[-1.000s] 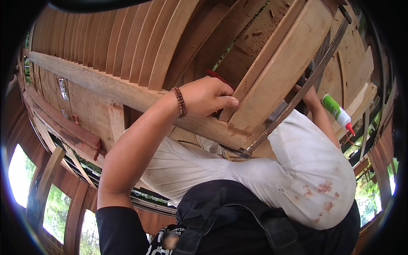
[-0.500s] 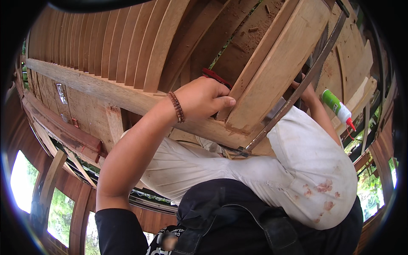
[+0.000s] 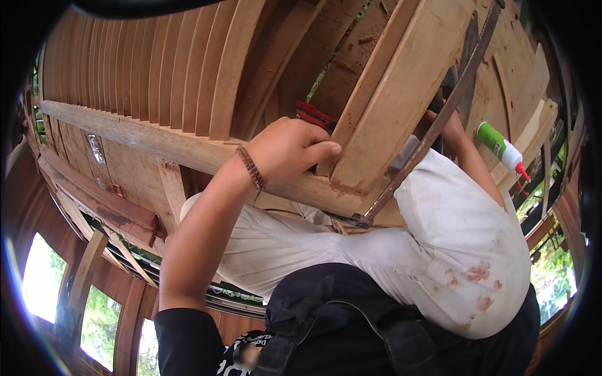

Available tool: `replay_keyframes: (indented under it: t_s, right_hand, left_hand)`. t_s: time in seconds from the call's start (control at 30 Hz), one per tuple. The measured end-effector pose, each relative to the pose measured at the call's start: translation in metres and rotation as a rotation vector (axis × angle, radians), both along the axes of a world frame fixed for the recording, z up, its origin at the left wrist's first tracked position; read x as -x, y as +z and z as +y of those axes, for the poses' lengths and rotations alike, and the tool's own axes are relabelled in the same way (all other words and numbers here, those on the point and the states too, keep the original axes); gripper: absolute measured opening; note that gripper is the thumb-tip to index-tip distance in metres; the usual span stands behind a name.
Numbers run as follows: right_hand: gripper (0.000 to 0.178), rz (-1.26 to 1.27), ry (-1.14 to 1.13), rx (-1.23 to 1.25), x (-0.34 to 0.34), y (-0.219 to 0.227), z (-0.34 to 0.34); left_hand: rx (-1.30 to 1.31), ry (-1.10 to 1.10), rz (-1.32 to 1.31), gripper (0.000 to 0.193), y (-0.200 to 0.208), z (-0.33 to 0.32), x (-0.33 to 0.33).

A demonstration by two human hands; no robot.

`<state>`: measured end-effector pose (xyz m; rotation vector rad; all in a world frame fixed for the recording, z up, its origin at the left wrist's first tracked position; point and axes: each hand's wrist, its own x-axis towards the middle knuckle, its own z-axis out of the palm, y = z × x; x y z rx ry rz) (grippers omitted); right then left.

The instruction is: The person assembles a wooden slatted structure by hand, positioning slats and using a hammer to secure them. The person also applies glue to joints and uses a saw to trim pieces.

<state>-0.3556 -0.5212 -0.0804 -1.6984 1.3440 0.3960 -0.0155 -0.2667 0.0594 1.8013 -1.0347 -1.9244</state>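
My left hand [image 3: 291, 150], with a beaded bracelet at the wrist, is closed at the lower end of an upright wooden slat [image 3: 370, 81]. Its thumb lies toward the slat's edge and the other fingers curl out of sight. Just beyond the knuckles a red part [image 3: 313, 114] shows; its kind is unclear. To the right, a wide pale board [image 3: 392, 106] stands beside the slat. Behind a long dark metal bar [image 3: 433, 135], my right hand [image 3: 453, 128] is closed near a dark object [image 3: 448, 81], mostly hidden, which I cannot make out.
A row of thin curved slats [image 3: 144, 69] rises from a wooden rail [image 3: 138, 135] on the left. A green and white glue bottle [image 3: 501, 147] with a red nozzle lies at right. Wood shavings [image 3: 364, 53] litter the far panel. My white-trousered knee [image 3: 464, 250] is close to the bar.
The view has shifted slightly. My left hand sits a little lower and more of the red part shows beyond it. My right hand stays behind the bar.
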Motion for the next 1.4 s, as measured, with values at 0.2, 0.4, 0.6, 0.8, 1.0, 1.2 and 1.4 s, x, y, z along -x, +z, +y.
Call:
replay_keyframes:
  t_s: [0.2,0.4,0.6,0.8,1.0,1.2,1.4]
  right_hand:
    - [0.089,0.089,0.082,-0.085,0.01,-0.01,-0.011]
    - [0.047,-0.012,-0.002,-0.076,0.018,-0.024,-0.008]
    - [0.057,0.066,0.053,-0.024,0.026,-0.03,-0.01]
    - [0.074,0.082,0.051,0.037,0.039,-0.049,-0.006]
    - [0.074,0.056,0.071,0.081,0.033,-0.042,-0.005]
    - [0.06,0.079,0.029,0.069,0.015,-0.017,0.002]
    - [0.057,0.124,0.06,0.107,0.008,-0.009,0.003]
  left_hand:
    - [0.213,-0.11,-0.112,0.02,0.012,0.024,-0.018]
    - [0.325,-0.146,-0.209,0.012,0.014,0.036,-0.006]
    - [0.37,-0.062,-0.194,0.009,0.016,0.037,0.0]
    - [0.302,0.32,-0.353,0.017,0.015,0.042,0.009]
    - [0.171,0.712,-0.056,0.04,-0.017,-0.024,0.043]
    - [0.005,0.708,0.399,0.056,-0.029,-0.078,0.042]
    - [0.123,0.67,0.265,0.057,-0.032,-0.078,0.045]
